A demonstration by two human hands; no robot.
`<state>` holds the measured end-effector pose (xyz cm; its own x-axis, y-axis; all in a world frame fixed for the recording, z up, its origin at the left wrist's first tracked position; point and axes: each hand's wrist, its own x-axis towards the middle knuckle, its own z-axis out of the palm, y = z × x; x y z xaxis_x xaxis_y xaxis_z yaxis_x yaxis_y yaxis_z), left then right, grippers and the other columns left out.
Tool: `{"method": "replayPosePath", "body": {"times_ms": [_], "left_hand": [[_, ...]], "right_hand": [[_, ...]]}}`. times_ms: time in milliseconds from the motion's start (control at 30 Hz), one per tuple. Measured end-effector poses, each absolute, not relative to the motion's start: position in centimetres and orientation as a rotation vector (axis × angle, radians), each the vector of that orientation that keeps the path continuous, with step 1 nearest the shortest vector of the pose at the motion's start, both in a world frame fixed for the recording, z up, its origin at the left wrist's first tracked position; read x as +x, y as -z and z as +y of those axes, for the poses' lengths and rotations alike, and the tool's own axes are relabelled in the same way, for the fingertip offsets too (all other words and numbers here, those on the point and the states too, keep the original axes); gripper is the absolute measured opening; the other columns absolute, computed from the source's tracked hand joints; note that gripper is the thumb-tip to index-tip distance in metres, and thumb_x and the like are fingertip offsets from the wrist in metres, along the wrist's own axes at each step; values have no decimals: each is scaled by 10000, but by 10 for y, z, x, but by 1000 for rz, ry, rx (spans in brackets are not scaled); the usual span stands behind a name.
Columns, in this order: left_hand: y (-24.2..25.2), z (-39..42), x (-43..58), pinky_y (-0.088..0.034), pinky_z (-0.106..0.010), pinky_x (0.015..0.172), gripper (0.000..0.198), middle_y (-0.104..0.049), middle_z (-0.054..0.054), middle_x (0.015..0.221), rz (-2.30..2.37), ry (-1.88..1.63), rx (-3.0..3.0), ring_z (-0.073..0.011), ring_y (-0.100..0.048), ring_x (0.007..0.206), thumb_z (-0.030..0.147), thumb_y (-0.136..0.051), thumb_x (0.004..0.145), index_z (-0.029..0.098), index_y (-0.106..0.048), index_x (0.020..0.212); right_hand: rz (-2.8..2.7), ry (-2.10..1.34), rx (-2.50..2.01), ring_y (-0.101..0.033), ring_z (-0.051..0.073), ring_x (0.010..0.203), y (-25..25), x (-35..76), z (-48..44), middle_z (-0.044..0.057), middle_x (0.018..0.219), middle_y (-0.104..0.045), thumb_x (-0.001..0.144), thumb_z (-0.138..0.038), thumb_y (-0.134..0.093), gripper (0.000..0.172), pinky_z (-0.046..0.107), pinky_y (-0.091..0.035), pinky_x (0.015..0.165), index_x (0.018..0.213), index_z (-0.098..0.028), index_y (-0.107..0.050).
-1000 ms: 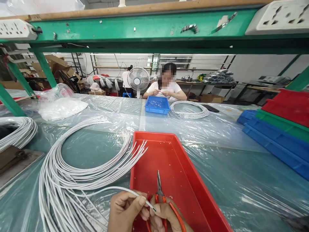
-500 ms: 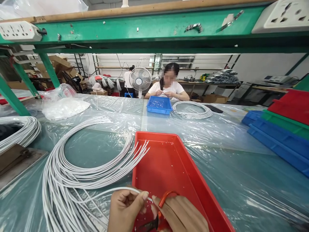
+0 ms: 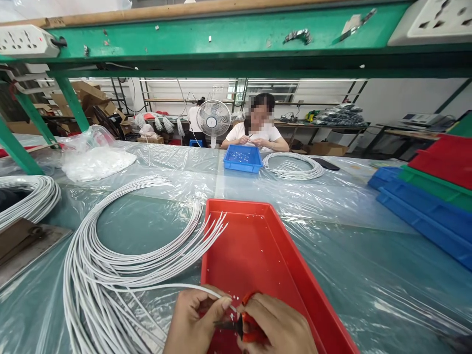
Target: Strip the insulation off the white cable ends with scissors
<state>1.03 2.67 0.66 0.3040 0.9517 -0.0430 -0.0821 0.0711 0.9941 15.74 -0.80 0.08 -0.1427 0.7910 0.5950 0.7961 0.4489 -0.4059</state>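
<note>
Close to its end, a white cable (image 3: 177, 286) is pinched between the thumb and fingers of my left hand (image 3: 195, 317). My right hand (image 3: 282, 324) is closed around small scissors (image 3: 252, 330) with orange-red handles; the dark blades point left, just below the cable end. Both hands are over the near part of a red tray (image 3: 254, 246), where small white bits are scattered. The held cable runs left into a large looped bundle of white cables (image 3: 83, 275), some of whose ends rest over the tray's left rim.
Another cable coil (image 3: 33, 194) lies at the far left beside a metal plate (image 3: 40, 250). Across the table, a person (image 3: 258, 130) works behind a blue tray (image 3: 242, 164) and a coil (image 3: 293, 166). Stacked trays (image 3: 427, 206) stand right. A green beam (image 3: 236, 42) crosses overhead.
My right hand and the scissors have shifted slightly left and turned, bringing the blades up nearer the cable end. White bits now show beside my left thumb. My left hand still pinches the cable.
</note>
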Motion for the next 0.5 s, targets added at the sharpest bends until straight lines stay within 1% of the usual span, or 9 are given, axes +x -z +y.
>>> {"method": "replayPosePath", "body": {"times_ms": [67, 133, 167, 200, 233, 300, 367, 433, 500], "left_hand": [[-7, 29, 9, -457, -206, 536, 223, -649, -34, 564, 879, -930, 1194, -127, -573, 533, 311, -639, 741, 110, -698, 665], [-8, 32, 7, -451, -197, 512, 239, -642, -30, 532, 847, -883, 1171, -113, -563, 494, 321, -640, 743, 101, -698, 672], [-9, 33, 6, -447, -191, 500, 247, -640, -29, 519, 840, -869, 1162, -107, -560, 480, 325, -639, 744, 98, -695, 665], [-10, 34, 6, -447, -188, 497, 252, -643, -30, 518, 840, -866, 1152, -106, -564, 479, 327, -638, 745, 96, -690, 659], [-12, 34, 6, -449, -187, 496, 256, -646, -31, 515, 845, -867, 1144, -105, -568, 476, 329, -638, 745, 95, -685, 653], [-14, 35, 5, -453, -189, 492, 257, -647, -30, 502, 861, -873, 1122, -106, -574, 466, 333, -644, 739, 96, -673, 645], [-16, 34, 6, -455, -194, 490, 259, -646, -30, 489, 883, -889, 1101, -109, -576, 459, 334, -654, 730, 97, -656, 624], [-18, 34, 6, -458, -197, 492, 271, -644, -33, 492, 895, -905, 1087, -111, -577, 459, 336, -650, 734, 98, -638, 605], [-20, 33, 7, -461, -203, 496, 278, -644, -37, 500, 882, -906, 1074, -114, -581, 464, 342, -628, 754, 99, -627, 620]], "right_hand": [[-1835, -349, -1435, -377, 79, 430, -1, 158, -5, -53, 483, -438, 514, -72, -422, 118, 181, -275, 415, 508, -185, -456], [-1678, -664, -1489, -374, 78, 437, -1, 160, -1, -51, 475, -413, 575, -117, -444, 96, 172, -293, 415, 501, -178, -444], [-1597, -745, -1498, -386, 84, 447, -2, 162, 0, -46, 476, -417, 619, -149, -452, 107, 171, -310, 421, 515, -174, -456], [-1553, -756, -1511, -398, 90, 456, -3, 165, 2, -39, 480, -427, 657, -179, -455, 125, 174, -327, 431, 533, -172, -470], [-1560, -694, -1550, -404, 95, 462, -3, 168, 3, -35, 486, -436, 687, -201, -459, 146, 178, -333, 439, 545, -173, -477], [-1697, -437, -1675, -391, 100, 446, -5, 176, 5, -33, 486, -440, 709, -224, -483, 181, 191, -312, 429, 535, -184, -459], [-1843, -211, -1753, -407, 107, 434, -6, 183, 5, -27, 506, -471, 714, -219, -484, 162, 201, -301, 426, 556, -195, -462], [-1883, -132, -1757, -438, 117, 440, -6, 187, 5, -18, 547, -511, 727, -215, -463, 103, 204, -314, 434, 633, -204, -502], [-1828, -130, -1756, -408, 115, 435, -5, 187, 5, -25, 529, -475, 751, -262, -468, 146, 206, -304, 434, 617, -207, -482]]}}
